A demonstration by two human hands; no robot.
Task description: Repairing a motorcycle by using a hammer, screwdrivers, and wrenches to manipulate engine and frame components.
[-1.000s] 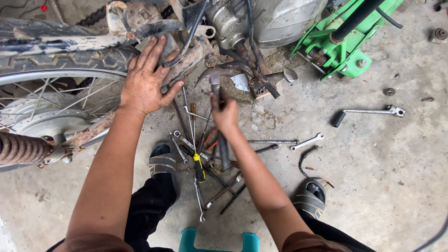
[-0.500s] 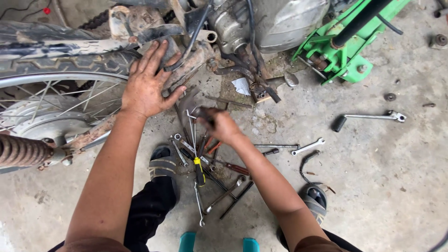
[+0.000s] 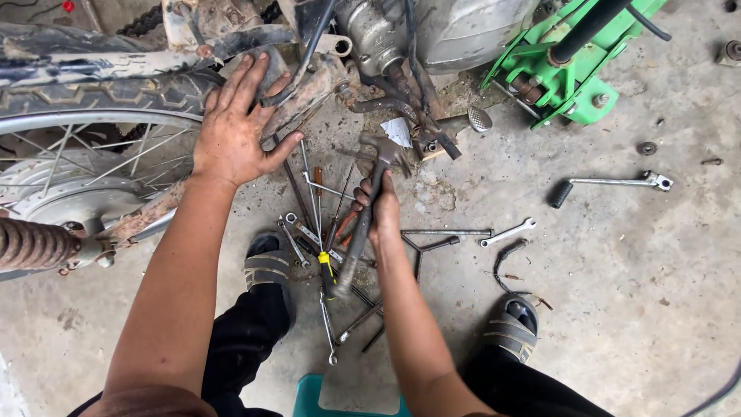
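My left hand [image 3: 235,127] lies flat and spread on the muddy tyre [image 3: 93,96] of a motorcycle wheel, fingers pointing up toward the frame. My right hand [image 3: 378,207] grips the handle of a dark metal hammer [image 3: 369,208]; the hammer's head points up toward the rusty engine parts [image 3: 401,85], and its handle runs down past my wrist. Under the hammer, several wrenches and screwdrivers [image 3: 320,235] lie scattered on the concrete floor between my feet.
A green metal stand [image 3: 575,73] sits at the upper right. A kick lever [image 3: 610,184] and a small spanner [image 3: 508,232] lie on the floor to the right. A rusty spring shock [image 3: 35,243] is at the left, and a teal stool [image 3: 309,398] is below me.
My right hand has lifted the hammer out of the tool pile and turned its head upward toward the engine. The left hand has stayed on the tyre.
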